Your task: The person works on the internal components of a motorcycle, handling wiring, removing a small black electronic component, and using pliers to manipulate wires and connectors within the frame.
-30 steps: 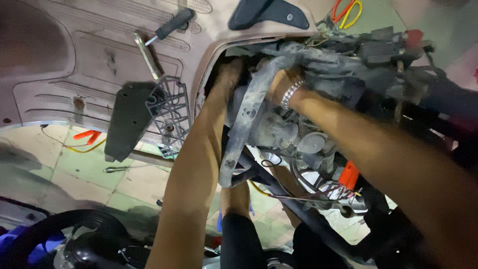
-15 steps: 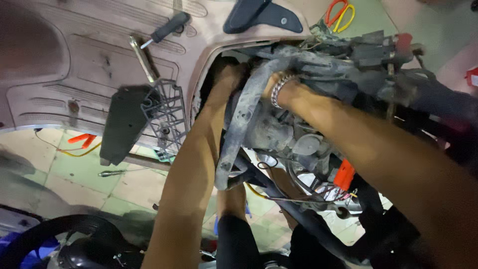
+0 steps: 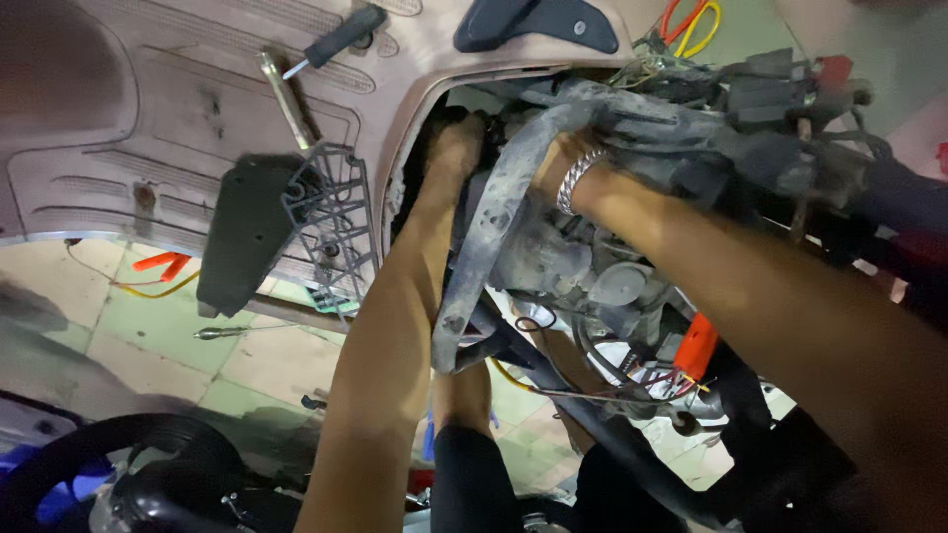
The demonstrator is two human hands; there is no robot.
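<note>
- The left hand (image 3: 456,138) is pushed deep into the opening of the scooter body, beside the grey engine block (image 3: 553,257); its fingers are hidden in the dark gap, so it cannot be told if they are spread or closed.
- The right hand (image 3: 553,158) is placed on top of the engine block, behind a dusty grey bracket (image 3: 489,247); a metal bracelet (image 3: 573,180) is worn on its wrist. Its fingers are covered by the bracket and by hoses, and their state cannot be told.
- The engine block is located between the two hands, just below the right one and to the right of the left forearm.
- An orange connector (image 3: 696,345) with thin wires is seen below the right forearm.
- A screwdriver (image 3: 331,44) and a wrench (image 3: 286,99) are laid on the pinkish floor panel (image 3: 148,109), well apart from both hands.
</note>
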